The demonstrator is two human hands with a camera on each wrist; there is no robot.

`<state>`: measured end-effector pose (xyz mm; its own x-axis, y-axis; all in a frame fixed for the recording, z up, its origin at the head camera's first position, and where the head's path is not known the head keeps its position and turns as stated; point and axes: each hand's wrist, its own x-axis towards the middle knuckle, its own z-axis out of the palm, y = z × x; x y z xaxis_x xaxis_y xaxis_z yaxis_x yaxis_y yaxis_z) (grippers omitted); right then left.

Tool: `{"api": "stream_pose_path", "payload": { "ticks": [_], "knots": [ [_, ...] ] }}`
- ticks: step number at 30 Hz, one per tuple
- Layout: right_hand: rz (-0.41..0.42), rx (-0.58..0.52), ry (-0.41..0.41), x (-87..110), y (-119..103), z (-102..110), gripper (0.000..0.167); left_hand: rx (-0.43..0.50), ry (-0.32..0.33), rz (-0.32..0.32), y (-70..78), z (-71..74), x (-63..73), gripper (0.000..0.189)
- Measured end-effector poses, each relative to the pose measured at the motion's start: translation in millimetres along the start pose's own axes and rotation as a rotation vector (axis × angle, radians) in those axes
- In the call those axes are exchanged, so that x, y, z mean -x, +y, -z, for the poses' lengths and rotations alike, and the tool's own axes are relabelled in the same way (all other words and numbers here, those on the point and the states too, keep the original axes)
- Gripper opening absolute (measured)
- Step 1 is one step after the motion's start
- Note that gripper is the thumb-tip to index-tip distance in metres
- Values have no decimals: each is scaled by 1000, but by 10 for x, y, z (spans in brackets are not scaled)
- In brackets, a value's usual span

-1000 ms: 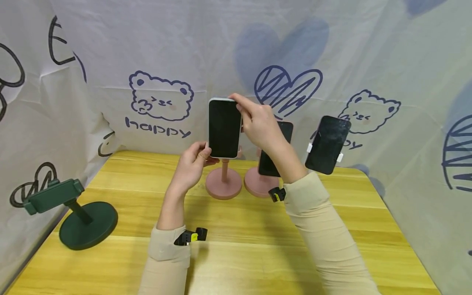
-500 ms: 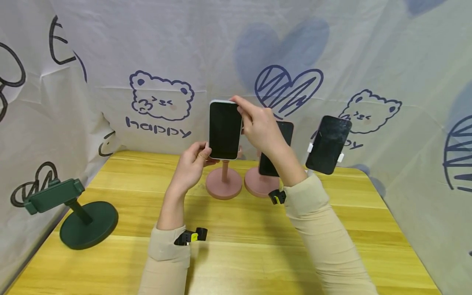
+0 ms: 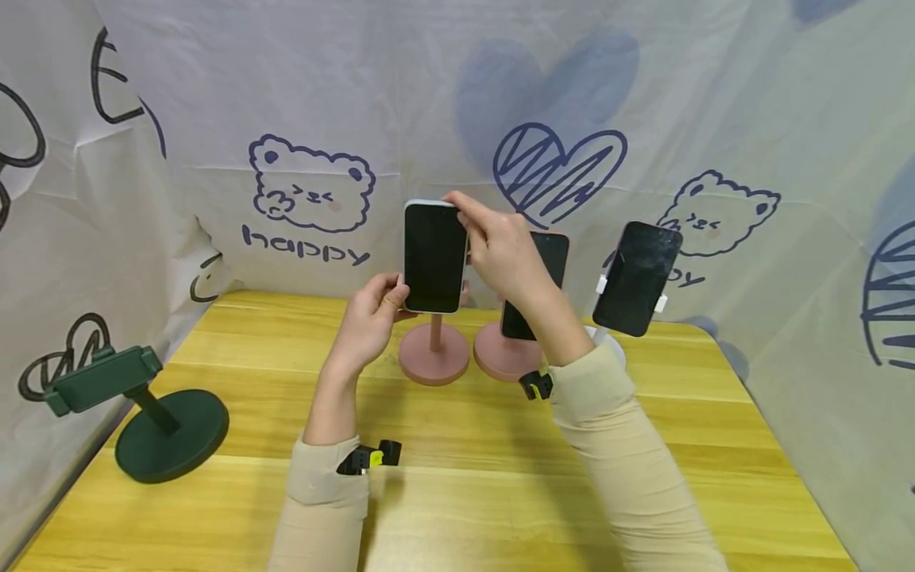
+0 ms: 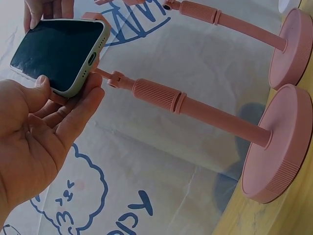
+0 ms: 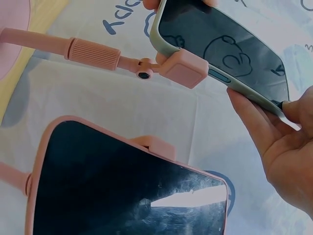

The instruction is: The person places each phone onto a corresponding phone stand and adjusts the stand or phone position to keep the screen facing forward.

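Observation:
A phone with a dark screen and a pale green case stands nearly upright at the head of a pink phone stand. My left hand holds its lower left edge, thumb at the front and fingers behind, as the left wrist view also shows. At the upper right corner, my right hand pinches the phone between thumb and fingers. In the right wrist view a pink clamp jaw sits against the case's side edge, beside the side button. The back of the clamp is mostly hidden by the phone.
Right of it, a second pink stand carries a pink-cased phone, partly behind my right forearm. Farther right, a tilted black phone sits in a white stand. A green stand is at the left of the wooden table.
The phone has slid slightly downward in the stand, and my right hand has lowered with it. My left hand stays at the lower left edge.

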<state>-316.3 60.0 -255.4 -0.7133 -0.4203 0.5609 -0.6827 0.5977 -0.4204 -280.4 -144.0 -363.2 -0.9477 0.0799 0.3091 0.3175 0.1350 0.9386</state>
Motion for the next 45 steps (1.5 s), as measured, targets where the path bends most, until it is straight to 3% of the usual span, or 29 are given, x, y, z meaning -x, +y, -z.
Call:
{"api": "stream_pose_path", "payload": {
  "ticks": [16, 31, 45],
  "knots": [
    [26, -13, 16, 75, 25, -53, 37, 8, 8, 26, 8, 4, 12, 36],
    [29, -18, 9, 227, 68, -179, 35, -66, 26, 20, -14, 12, 5, 32],
    [79, -113, 190, 346, 125, -361, 43, -100, 19, -3, -27, 19, 0, 33]
  ]
}}
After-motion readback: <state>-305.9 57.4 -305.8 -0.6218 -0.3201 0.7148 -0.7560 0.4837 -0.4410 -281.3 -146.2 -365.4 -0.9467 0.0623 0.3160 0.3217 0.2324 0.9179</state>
